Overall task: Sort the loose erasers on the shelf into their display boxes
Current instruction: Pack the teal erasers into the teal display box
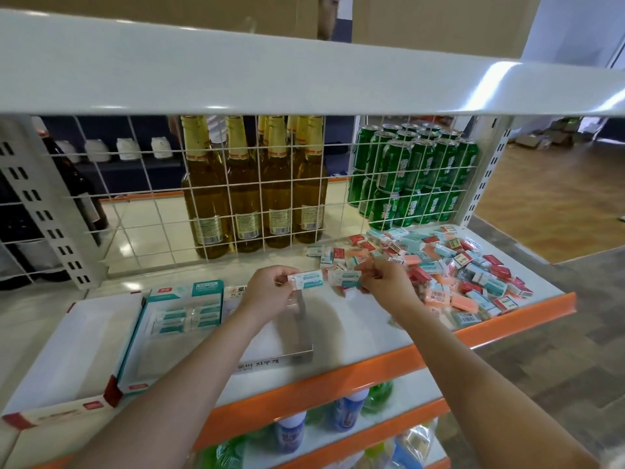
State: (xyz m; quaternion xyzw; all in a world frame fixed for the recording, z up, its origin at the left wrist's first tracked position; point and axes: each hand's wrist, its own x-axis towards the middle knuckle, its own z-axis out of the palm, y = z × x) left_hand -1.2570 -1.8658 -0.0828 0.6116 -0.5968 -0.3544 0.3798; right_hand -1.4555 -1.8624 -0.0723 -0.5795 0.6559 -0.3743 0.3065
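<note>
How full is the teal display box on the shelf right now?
Partly full. The teal box holds a few erasers at its back end, while its front part shows bare floor.

Shelf (pixel 355 328) (white): boxes (pixel 184 319), erasers (pixel 456 265)

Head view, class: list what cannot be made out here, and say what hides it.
- Middle display box: its contents, hidden by the left forearm.
- Pile of loose erasers: label print too small to read.
- Right hand: its fingertips, blurred.
- Lower-shelf bottles: cut off by the bottom edge.
</note>
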